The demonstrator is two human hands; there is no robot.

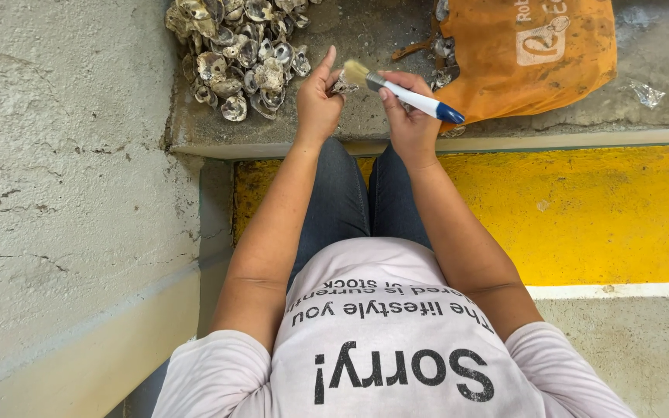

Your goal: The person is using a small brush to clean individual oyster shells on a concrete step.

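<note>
A small grey-white oyster shell (pixel 342 83) sits pinched upright, partly hidden by fingers. A paintbrush (pixel 403 94) with pale bristles, a metal band and a white handle tipped blue lies tilted, its bristles touching the shell's top.

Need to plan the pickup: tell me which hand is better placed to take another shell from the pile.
Left, probably. The left hand is nearest the shell pile, though it holds a shell. The right hand grips the brush and sits by the orange bag.
</note>
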